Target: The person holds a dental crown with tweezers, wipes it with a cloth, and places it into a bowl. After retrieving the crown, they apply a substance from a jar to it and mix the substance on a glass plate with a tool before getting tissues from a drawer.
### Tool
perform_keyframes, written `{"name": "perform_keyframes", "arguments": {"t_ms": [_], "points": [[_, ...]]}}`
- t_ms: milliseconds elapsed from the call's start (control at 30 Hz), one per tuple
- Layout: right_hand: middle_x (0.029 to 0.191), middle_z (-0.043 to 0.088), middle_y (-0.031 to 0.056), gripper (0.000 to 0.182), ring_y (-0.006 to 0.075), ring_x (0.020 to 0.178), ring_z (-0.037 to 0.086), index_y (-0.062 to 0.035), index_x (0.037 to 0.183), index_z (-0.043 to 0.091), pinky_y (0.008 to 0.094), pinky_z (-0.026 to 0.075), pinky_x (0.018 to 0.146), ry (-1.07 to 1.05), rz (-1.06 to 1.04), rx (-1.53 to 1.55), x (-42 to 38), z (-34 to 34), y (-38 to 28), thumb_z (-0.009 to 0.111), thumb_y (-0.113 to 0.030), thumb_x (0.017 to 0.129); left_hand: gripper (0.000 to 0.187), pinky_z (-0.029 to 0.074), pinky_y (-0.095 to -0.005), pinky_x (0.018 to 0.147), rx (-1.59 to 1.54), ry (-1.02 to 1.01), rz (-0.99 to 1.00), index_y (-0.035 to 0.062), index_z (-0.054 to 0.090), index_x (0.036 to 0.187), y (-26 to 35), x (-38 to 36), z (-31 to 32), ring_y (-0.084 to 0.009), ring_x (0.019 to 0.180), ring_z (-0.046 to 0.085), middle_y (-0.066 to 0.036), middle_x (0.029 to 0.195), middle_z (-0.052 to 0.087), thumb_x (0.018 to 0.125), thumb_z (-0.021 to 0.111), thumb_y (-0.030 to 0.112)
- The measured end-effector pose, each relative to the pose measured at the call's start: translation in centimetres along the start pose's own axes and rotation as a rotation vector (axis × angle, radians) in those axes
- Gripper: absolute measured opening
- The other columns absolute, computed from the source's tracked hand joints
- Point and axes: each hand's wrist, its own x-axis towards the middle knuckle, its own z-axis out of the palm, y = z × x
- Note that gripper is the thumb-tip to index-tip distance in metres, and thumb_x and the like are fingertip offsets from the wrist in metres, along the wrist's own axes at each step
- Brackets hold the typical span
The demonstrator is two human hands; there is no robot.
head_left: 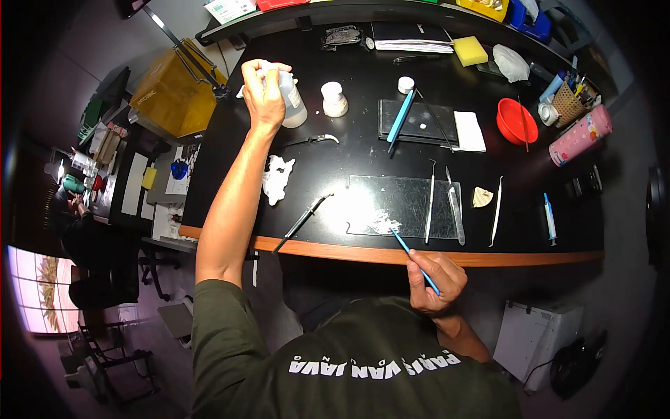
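My left hand (pixel 264 93) reaches to the far left of the black table, its fingers closed around the top of a translucent plastic bottle (pixel 294 105) with clear contents. Near the front edge, my right hand (pixel 437 281) pinches a slim blue stick-like tool (pixel 413 255). The tool's tip meets a smear of white material (pixel 384 223) on a clear glass plate (pixel 363 190). Beside the left hand's bottle stands a small jar (pixel 335 100) with whitish contents. A probe-like metal instrument (pixel 430 202) and a metal spatula or knife (pixel 455 207) lie across the plate's right side.
Crumpled white tissue (pixel 278 179) and a black-handled tool (pixel 303 221) lie left of the plate. Behind it are a dark slab (pixel 419 112) with a blue tool on top, and a red bowl (pixel 517 120). A pink bottle (pixel 581 135) and a blue syringe (pixel 550 218) are at right.
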Motion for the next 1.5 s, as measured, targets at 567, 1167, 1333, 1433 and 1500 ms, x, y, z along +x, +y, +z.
{"name": "perform_keyframes", "arguments": {"t_ms": [567,1167,1333,1433,1500], "points": [[0.083,0.075,0.0144,0.024,0.0254,0.069,0.074,0.0032,0.107,0.079,0.0323,0.057,0.063,-0.022,0.038,0.056,-0.3,-0.7,0.3,0.076,0.007,0.084,0.029,0.054,-0.0286,0.081,0.671,-0.118,-0.495,0.0045,0.082,0.105,-1.4,-2.5,-9.2,-0.0114,0.082,0.072,-0.002,0.09,0.079,0.087,0.084,0.027],[0.086,0.077,0.0146,0.022,0.0251,0.073,0.076,0.0024,0.106,0.08,0.032,0.058,0.066,-0.032,0.038,0.021,-0.1,-0.5,0.2,0.077,0.005,0.085,0.097,0.047,-0.0447,0.115,0.231,-0.348,-0.234,-0.0044,0.043,0.154,-0.6,-2.9,-4.4,-0.0321,0.137,0.06,-0.023,0.144,0.063,0.079,0.095,0.029],[0.086,0.077,0.0142,0.021,0.0246,0.073,0.076,0.0021,0.106,0.079,0.0317,0.059,0.066,-0.014,0.043,0.018,-0.1,-0.6,0.2,0.076,0.005,0.085,0.073,0.056,-0.0399,0.103,0.188,-0.234,-0.063,0.0002,0.058,0.141,0.1,-3.3,-2.9,-0.026,0.119,0.072,-0.018,0.129,0.073,0.08,0.093,0.015],[0.086,0.077,0.0139,0.021,0.0245,0.073,0.076,0.0023,0.106,0.079,0.0316,0.059,0.066,0.014,0.063,0.019,-0.1,-0.5,0.1,0.076,0.005,0.085,0.063,0.058,-0.039,0.098,0.29,-0.215,0.301,0.006,0.068,0.132,3.0,-3.6,-2.9,-0.0266,0.111,0.071,-0.015,0.122,0.072,0.074,0.093,0.012],[0.086,0.077,0.0141,0.021,0.0244,0.073,0.076,0.0028,0.106,0.079,0.0315,0.059,0.066,0.03,0.066,0.019,-0.1,-0.6,0.1,0.075,0.005,0.085,0.065,0.058,-0.0398,0.097,0.386,-0.348,0.515,0.0075,0.071,0.132,6.7,-4.0,-3.6,-0.0286,0.11,0.07,-0.014,0.119,0.071,0.07,0.09,0.008]]}}
